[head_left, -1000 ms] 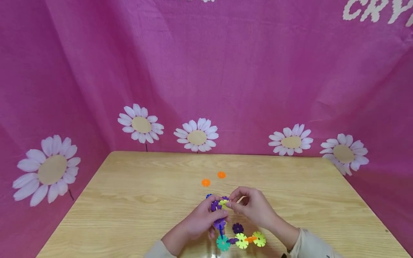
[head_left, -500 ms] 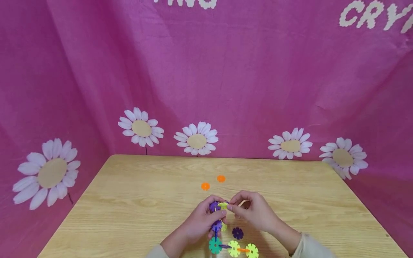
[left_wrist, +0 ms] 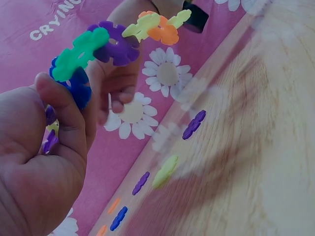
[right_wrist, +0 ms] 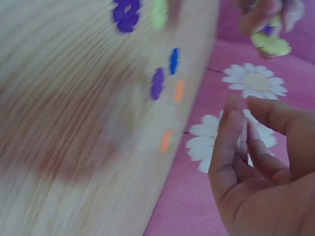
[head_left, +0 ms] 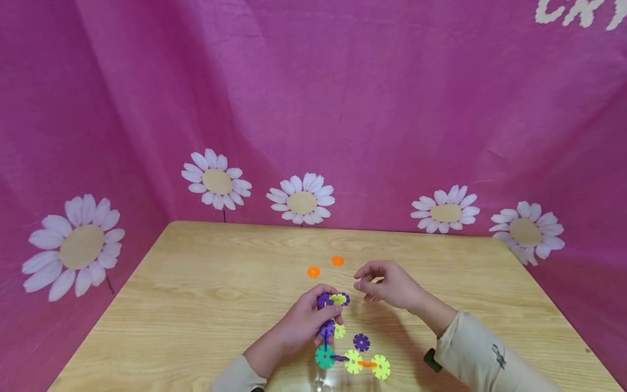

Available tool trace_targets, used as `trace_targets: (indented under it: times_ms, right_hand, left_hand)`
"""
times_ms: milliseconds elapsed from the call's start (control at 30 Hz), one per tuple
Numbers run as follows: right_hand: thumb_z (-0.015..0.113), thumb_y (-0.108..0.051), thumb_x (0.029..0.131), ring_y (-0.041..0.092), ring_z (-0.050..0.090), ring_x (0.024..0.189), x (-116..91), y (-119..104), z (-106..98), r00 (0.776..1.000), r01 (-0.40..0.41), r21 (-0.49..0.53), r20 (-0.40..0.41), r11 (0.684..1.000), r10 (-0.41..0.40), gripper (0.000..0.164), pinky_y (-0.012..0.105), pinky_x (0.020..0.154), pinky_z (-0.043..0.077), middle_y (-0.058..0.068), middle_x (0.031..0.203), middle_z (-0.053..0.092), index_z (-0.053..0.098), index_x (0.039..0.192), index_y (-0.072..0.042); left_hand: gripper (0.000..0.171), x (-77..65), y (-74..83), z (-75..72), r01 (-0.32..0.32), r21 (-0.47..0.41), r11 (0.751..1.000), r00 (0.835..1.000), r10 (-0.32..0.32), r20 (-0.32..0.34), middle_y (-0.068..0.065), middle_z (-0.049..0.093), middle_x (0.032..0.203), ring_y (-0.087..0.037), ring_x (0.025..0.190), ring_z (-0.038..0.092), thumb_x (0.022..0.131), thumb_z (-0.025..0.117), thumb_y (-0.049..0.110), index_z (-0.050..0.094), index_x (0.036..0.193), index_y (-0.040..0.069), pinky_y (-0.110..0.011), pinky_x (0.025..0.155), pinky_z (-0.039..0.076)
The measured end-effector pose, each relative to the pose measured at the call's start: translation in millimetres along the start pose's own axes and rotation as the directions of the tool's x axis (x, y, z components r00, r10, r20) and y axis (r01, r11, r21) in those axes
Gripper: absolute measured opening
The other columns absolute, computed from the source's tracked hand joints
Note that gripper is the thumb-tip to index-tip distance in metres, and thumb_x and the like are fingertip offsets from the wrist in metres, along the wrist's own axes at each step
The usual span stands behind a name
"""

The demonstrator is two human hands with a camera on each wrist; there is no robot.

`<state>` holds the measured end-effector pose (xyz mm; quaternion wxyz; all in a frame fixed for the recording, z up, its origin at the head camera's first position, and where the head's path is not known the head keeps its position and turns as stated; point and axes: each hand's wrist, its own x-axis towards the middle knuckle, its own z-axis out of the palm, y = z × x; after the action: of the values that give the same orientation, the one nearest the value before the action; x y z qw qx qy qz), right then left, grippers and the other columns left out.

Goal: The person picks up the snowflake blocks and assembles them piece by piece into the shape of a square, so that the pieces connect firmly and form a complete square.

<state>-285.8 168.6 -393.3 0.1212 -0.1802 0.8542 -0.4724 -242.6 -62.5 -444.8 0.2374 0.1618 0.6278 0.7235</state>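
My left hand grips a chain of slotted plastic discs near the front of the table, thumb curled over it. Past its fingers at the top show a purple disc and a yellow disc. Below hang a green disc and, off to the right, a yellow disc, an orange disc and another yellow disc. The left wrist view shows a blue disc joined to the green one. Apart from the chain, my right hand hovers with loosely bent fingers, holding nothing.
Two orange discs lie farther back on the wooden table. A loose purple disc and a loose yellow disc lie nearer. A blue disc also lies there. Pink flowered cloth hangs behind.
My right hand has left the yellow disc at the chain's top end and moved back and to the right, fingers loosened. The left hand still grips the chain.
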Motion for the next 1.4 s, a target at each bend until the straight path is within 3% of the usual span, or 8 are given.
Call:
trace_targets:
  times_ms: [200, 367, 567, 700, 900, 1033, 1233, 1400]
  right_hand:
    - [0.070, -0.009, 0.091, 0.021, 0.067, 0.064, 39, 11, 0, 0.999, 0.007, -0.201, -0.030, 0.980, -0.013, 0.022, 0.026, 0.056, 0.054, 0.009, 0.082, 0.066, 0.067, 0.107, 0.006]
    - [0.071, -0.007, 0.090, 0.024, 0.068, 0.062, 66, 13, 5, 0.998, -0.063, -0.273, -0.039, 0.960, 0.055, 0.023, 0.026, 0.055, 0.054, 0.008, 0.078, 0.067, 0.068, 0.109, 0.006]
    - [0.071, -0.013, 0.092, 0.016, 0.063, 0.075, 92, 23, 14, 0.992, -0.128, -0.465, -0.074, 0.876, 0.105, 0.029, 0.030, 0.068, 0.054, 0.007, 0.089, 0.070, 0.068, 0.118, -0.001]
    - [0.072, -0.014, 0.091, 0.016, 0.059, 0.078, 102, 32, 12, 0.994, -0.108, -0.525, -0.065, 0.844, 0.087, 0.030, 0.032, 0.071, 0.052, 0.007, 0.089, 0.069, 0.069, 0.118, -0.002]
    - [0.072, -0.014, 0.091, 0.014, 0.052, 0.070, 117, 40, 10, 0.999, -0.041, -0.566, -0.007, 0.824, 0.044, 0.030, 0.028, 0.066, 0.045, 0.004, 0.079, 0.064, 0.069, 0.119, -0.003]
    - [0.073, -0.015, 0.090, 0.014, 0.053, 0.072, 119, 43, 9, 1.000, -0.009, -0.584, 0.003, 0.812, 0.014, 0.026, 0.030, 0.069, 0.048, 0.003, 0.081, 0.065, 0.072, 0.114, -0.004]
    - [0.077, -0.016, 0.088, 0.018, 0.059, 0.082, 120, 46, 9, 0.997, -0.066, -0.538, -0.059, 0.840, 0.040, 0.023, 0.035, 0.079, 0.053, 0.007, 0.091, 0.067, 0.069, 0.106, -0.004]
    - [0.079, -0.015, 0.086, 0.016, 0.060, 0.079, 116, 45, 10, 0.991, -0.124, -0.449, -0.108, 0.885, 0.084, 0.021, 0.030, 0.072, 0.051, 0.006, 0.088, 0.067, 0.064, 0.098, -0.006]
  left_hand:
    - [0.036, 2.2, 4.3, -4.0, 0.008, 0.014, 1.000, 1.000, -0.008, -0.016, -0.005, 0.068, 0.086, -0.010, 0.050, 0.058, 0.100, 0.060, 0.018, 0.046, 0.131, 0.006, -0.017, 0.040, 0.042]
    - [0.038, -0.1, 2.7, -3.8, 0.025, -0.014, 1.000, 1.000, -0.025, -0.015, -0.006, 0.068, 0.086, -0.010, 0.050, 0.058, 0.101, 0.060, 0.019, 0.046, 0.132, 0.005, -0.017, 0.039, 0.043]
    - [0.038, -3.1, 0.2, -3.2, 0.018, -0.039, 0.999, 1.000, -0.019, -0.022, -0.005, 0.067, 0.084, -0.010, 0.049, 0.058, 0.100, 0.060, 0.018, 0.044, 0.132, 0.003, -0.017, 0.039, 0.042]
    - [0.039, -2.7, -0.4, -2.8, 0.014, -0.043, 0.999, 1.000, -0.015, -0.009, -0.005, 0.067, 0.084, -0.009, 0.049, 0.058, 0.100, 0.060, 0.018, 0.044, 0.132, 0.002, -0.017, 0.039, 0.042]
    - [0.041, -0.6, -1.3, -7.8, 0.013, -0.040, 0.999, 1.000, -0.014, -0.010, -0.004, 0.066, 0.084, -0.008, 0.049, 0.057, 0.100, 0.060, 0.019, 0.044, 0.133, 0.002, -0.016, 0.039, 0.042]
    - [0.040, 0.6, -0.1, -6.8, 0.008, -0.041, 0.999, 1.000, -0.008, 0.003, -0.003, 0.066, 0.083, -0.008, 0.048, 0.057, 0.100, 0.060, 0.017, 0.044, 0.133, 0.002, -0.017, 0.039, 0.041]
    - [0.044, 1.1, 0.4, -5.0, 0.010, -0.046, 0.999, 1.000, -0.010, -0.002, -0.003, 0.066, 0.083, -0.008, 0.048, 0.057, 0.099, 0.060, 0.016, 0.041, 0.135, -0.001, -0.017, 0.038, 0.040]
    - [0.045, 0.6, -1.0, -5.3, 0.023, -0.042, 0.999, 1.000, -0.024, -0.007, -0.003, 0.067, 0.083, -0.007, 0.048, 0.057, 0.099, 0.060, 0.018, 0.041, 0.136, -0.001, -0.016, 0.038, 0.040]
